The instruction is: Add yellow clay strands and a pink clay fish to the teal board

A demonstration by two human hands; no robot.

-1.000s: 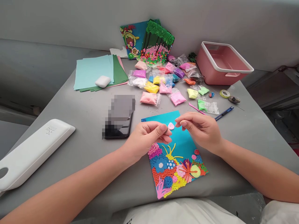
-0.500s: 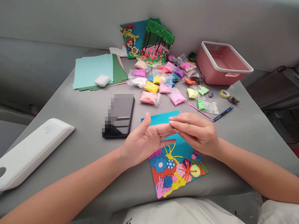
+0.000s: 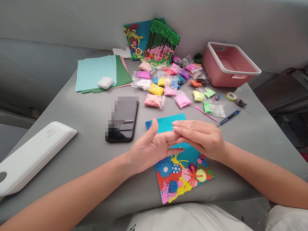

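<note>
Palm up, my left hand (image 3: 149, 146) hovers over a blue clay picture board (image 3: 168, 120), its thumb raised and its fingers stretched out to the right. My right hand (image 3: 203, 136) lies flat across the left fingertips, palm down, fingers straight. Anything between the two hands is hidden. Below them, the board's lower part carries clay flowers, including a blue flower (image 3: 165, 170) with a white centre, a pink tuft (image 3: 166, 194) and red strands (image 3: 193, 175). Yellow strands (image 3: 176, 155) rise just under my left fingers.
Several bags of coloured clay (image 3: 155, 100) lie behind the board. A pink tool (image 3: 205, 113) and a blue cutter (image 3: 228, 117) are to the right, a pink bin (image 3: 223, 75) beyond. On the left are a phone (image 3: 124, 123), a white device (image 3: 36, 157) and paper sheets (image 3: 95, 72).
My right hand has slid slightly left and down along my left fingers. The left hand has shifted a little right and down. The things on the table stay put.
</note>
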